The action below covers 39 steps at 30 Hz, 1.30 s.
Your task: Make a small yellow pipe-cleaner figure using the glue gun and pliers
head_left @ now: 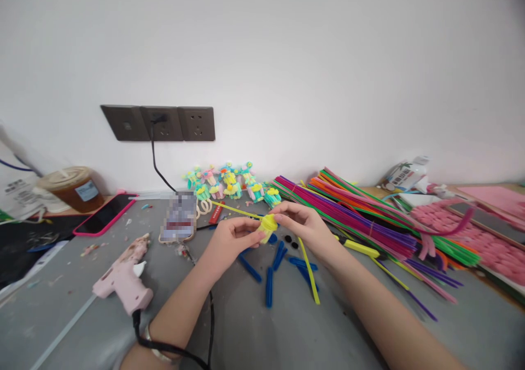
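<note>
A small yellow figure made of pipe cleaner (268, 229) is held up between my two hands above the table. My left hand (230, 242) pinches it from the left side. My right hand (307, 226) has its thumb and fingertips closed on the piece's upper right edge. A thin yellow pipe cleaner strand (235, 208) stretches from the top of the piece toward the back left. Beneath my hands lie several short blue pipe cleaner pieces (269, 288), a loose yellow strip (309, 271) and small black discs (291, 242).
A pink glue gun (125, 282) with a black cord lies left of my forearm. Phones (107, 215), a drink cup (73, 190) and finished colourful figures (229, 184) stand toward the wall. Bundled pipe cleaners (348, 214) and a yellow cutter (361, 248) are at the right.
</note>
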Motion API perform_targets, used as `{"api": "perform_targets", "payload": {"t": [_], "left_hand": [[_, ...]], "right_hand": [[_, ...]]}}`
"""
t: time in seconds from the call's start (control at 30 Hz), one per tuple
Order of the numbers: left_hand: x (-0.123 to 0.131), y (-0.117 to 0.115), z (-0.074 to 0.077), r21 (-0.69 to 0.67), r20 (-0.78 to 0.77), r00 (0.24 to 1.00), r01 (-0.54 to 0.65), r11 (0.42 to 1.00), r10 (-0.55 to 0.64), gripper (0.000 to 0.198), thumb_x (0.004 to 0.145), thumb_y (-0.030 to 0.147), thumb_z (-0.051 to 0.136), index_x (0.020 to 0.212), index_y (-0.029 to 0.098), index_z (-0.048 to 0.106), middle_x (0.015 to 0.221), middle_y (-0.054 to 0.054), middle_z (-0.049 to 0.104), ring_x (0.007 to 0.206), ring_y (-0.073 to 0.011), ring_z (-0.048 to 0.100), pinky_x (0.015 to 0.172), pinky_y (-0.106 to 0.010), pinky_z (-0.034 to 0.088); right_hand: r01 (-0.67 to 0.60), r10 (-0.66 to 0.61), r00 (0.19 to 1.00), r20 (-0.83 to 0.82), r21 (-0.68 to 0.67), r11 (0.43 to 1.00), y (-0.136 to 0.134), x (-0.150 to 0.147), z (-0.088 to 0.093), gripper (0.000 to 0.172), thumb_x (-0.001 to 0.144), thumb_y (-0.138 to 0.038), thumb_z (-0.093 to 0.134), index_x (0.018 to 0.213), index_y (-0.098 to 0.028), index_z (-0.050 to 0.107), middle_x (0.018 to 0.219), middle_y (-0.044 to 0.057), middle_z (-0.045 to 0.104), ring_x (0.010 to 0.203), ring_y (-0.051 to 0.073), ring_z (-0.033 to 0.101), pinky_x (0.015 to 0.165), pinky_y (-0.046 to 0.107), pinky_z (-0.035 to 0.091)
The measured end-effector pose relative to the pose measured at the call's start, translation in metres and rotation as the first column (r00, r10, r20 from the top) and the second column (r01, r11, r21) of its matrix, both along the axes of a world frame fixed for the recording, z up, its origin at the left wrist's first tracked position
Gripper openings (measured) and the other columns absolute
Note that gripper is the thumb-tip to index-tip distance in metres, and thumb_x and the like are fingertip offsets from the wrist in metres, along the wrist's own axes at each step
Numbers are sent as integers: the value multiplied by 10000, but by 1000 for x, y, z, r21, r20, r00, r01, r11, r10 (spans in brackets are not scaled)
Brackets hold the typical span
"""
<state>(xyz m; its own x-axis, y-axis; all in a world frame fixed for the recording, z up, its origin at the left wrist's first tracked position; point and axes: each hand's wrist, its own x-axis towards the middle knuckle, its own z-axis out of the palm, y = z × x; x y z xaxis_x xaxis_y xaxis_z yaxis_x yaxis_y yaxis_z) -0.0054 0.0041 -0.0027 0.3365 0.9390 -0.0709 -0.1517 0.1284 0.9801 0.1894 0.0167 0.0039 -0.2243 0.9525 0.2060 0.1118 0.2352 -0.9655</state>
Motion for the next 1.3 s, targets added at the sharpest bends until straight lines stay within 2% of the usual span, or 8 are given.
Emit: {"api": "perform_targets", "payload": {"t": [0.4, 0.57, 0.8, 1.3], "left_hand": [[0, -1, 1, 8, 20, 1000, -8, 1000, 8, 322, 637, 353, 853, 875, 156, 763, 836, -41, 744, 714, -123, 635, 678, -226, 526], [0, -2, 3, 10, 5, 1000, -11, 1000, 11, 332, 645, 354, 847, 893, 152, 761, 866, -56, 756, 734, -130, 643, 686, -224, 526], [-1, -1, 0, 58, 7, 1000, -4, 998, 3, 296, 667, 337, 833, 899, 166, 763, 873, -52, 758, 758, -150, 659, 689, -238, 534], [0, 0, -1, 99, -41, 999, -3, 995, 7, 297, 657, 324, 830, 897, 163, 758, 925, -67, 773, 824, -199, 692, 784, -306, 546]], "right_hand": [[-7, 7, 1000, 12, -9, 1000, -1, 0, 0, 271, 796, -459, 701, 831, -191, 678, 771, 21, 626, 731, 173, 558, 673, 293, 432], [30, -30, 999, -15, 15, 999, -2, 1, 4, 262, 805, -449, 692, 902, -206, 696, 838, 30, 654, 791, 181, 573, 690, 286, 438], [-9, 9, 1000, 22, 0, 1000, -2, 2, 4, 282, 783, -460, 717, 858, -191, 683, 787, 23, 630, 739, 177, 563, 679, 296, 446], [-49, 43, 994, 104, 55, 997, -1, 4, 3, 245, 838, -429, 673, 845, -184, 668, 818, 35, 621, 761, 177, 556, 688, 293, 446]]}}
